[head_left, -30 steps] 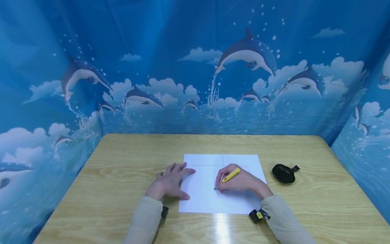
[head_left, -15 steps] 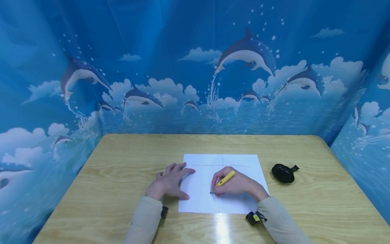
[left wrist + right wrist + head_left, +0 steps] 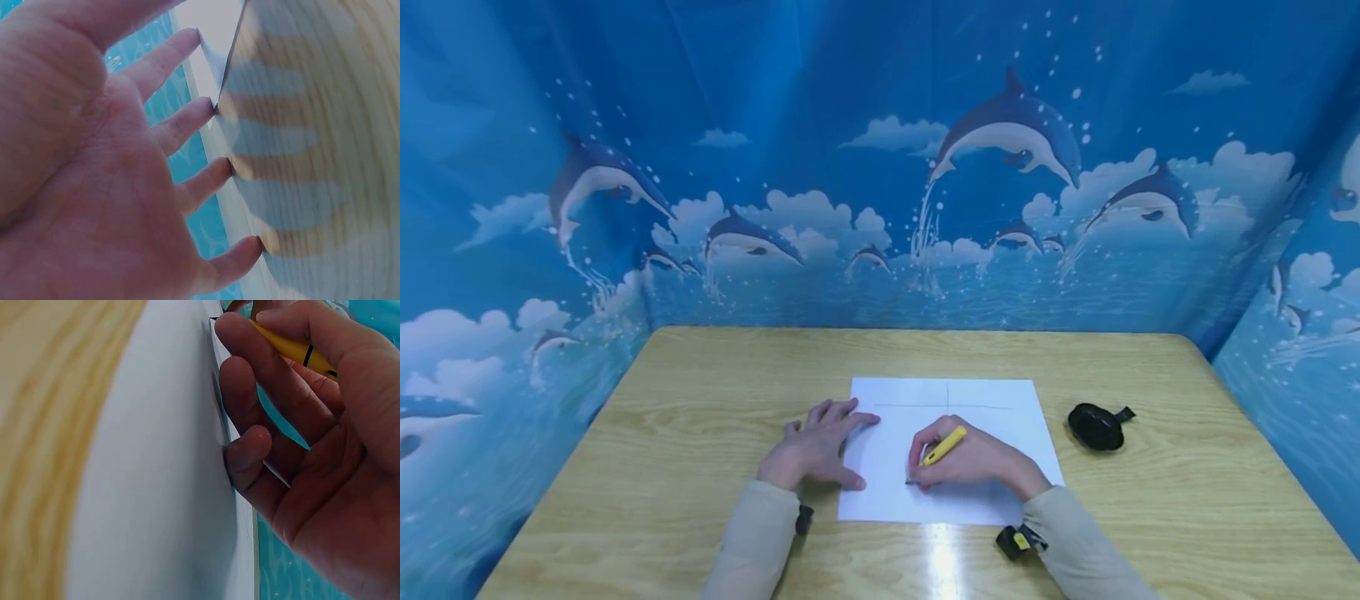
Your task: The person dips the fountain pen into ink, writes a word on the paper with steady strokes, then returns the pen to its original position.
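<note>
A white sheet of paper (image 3: pixel 880 492) lies on the wooden table, with a thin horizontal line and a vertical line crossing it near its far side. My right hand (image 3: pixel 966 454) pinches a yellow pen (image 3: pixel 945 446) whose dark tip meets the lower middle of the sheet. In the right wrist view the pen (image 3: pixel 294 350) sits between thumb and fingers, and the little finger rests on the paper. My left hand (image 3: pixel 816 450) is spread at the sheet's left edge, thumb and index finger on it. The left wrist view shows its fingertips (image 3: pixel 222 169) touching down. My right hand hides part of the sheet.
A small black object (image 3: pixel 1097 427) with a short tab, perhaps a case, lies right of the paper on the table (image 3: pixel 715 392). Behind the table hangs a blue curtain (image 3: pixel 850 125) printed with dolphins. Dark wrist cameras sit at both sleeves.
My right hand has moved left and toward the near edge with the pen, its tip staying at the paper. The left hand has stayed in place.
</note>
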The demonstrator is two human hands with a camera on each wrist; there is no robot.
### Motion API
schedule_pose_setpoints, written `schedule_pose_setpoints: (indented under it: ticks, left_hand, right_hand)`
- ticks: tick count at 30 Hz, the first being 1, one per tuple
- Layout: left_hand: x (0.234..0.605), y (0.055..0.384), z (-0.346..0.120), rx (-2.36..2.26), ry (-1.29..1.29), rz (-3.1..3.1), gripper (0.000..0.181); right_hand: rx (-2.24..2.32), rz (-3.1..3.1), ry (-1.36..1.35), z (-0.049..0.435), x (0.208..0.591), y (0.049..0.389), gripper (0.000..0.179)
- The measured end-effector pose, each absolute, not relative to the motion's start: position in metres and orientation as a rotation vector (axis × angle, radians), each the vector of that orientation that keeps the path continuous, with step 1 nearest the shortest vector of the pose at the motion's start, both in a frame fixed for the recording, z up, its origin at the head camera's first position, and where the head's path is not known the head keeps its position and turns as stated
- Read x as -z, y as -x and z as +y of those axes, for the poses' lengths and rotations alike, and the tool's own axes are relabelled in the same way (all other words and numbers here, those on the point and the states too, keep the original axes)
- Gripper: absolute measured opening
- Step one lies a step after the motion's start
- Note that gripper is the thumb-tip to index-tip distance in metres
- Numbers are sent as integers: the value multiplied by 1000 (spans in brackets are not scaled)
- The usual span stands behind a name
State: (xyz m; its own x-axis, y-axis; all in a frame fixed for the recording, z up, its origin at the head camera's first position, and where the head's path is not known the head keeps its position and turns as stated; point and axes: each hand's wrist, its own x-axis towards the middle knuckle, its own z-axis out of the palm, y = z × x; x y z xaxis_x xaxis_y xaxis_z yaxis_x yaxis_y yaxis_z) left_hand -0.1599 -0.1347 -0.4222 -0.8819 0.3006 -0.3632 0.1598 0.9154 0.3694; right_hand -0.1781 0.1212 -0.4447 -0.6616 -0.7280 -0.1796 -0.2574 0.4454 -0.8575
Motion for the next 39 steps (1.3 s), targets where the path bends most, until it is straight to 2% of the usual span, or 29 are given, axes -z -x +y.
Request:
schedule_pose_setpoints:
  ticks: [39]
  left_hand:
    - [421,160,-135,-468,-330,2643,84]
  right_hand:
    - [1123,2150,865,108,443,174,4]
